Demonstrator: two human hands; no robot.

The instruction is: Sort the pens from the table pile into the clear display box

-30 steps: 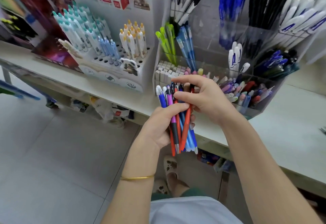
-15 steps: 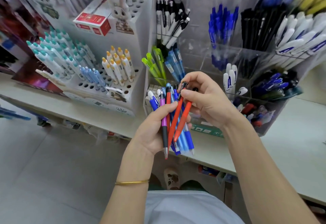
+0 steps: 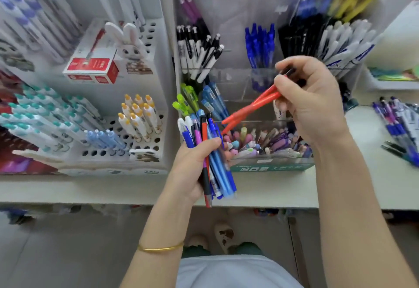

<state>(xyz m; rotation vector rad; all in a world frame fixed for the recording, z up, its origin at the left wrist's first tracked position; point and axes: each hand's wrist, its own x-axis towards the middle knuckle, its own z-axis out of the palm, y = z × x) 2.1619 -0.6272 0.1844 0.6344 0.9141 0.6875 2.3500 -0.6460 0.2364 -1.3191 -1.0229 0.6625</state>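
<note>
Left hand point(image 3: 190, 169): one, just under centre toward 6 o'clock, fingers and thumb curled round a bundle of pens.
Bundle of pens point(image 3: 217, 165): roughly upright, caps up. One red, one pink and two white-topped show. The rest are blue and overlap too closely to count.
Right hand point(image 3: 315, 104): one, at 2 o'clock, thumb and fingers pinching the red pens at their dark ends.
Red pens point(image 3: 251, 107): two, side by side, slanting from the right hand down toward 8 o'clock. Their tips are over the front of the display box, near the bundle's top.
Display box point(image 3: 260, 121): one, clear, on the table point(image 3: 272, 188) from centre to 1 o'clock, with several pen-filled compartments.
Pile of pens point(image 3: 401, 126): on the table at 3 o'clock, too blurred to count.
Bracelet point(image 3: 158, 248): one, gold, on the left wrist at 7 o'clock.
</note>
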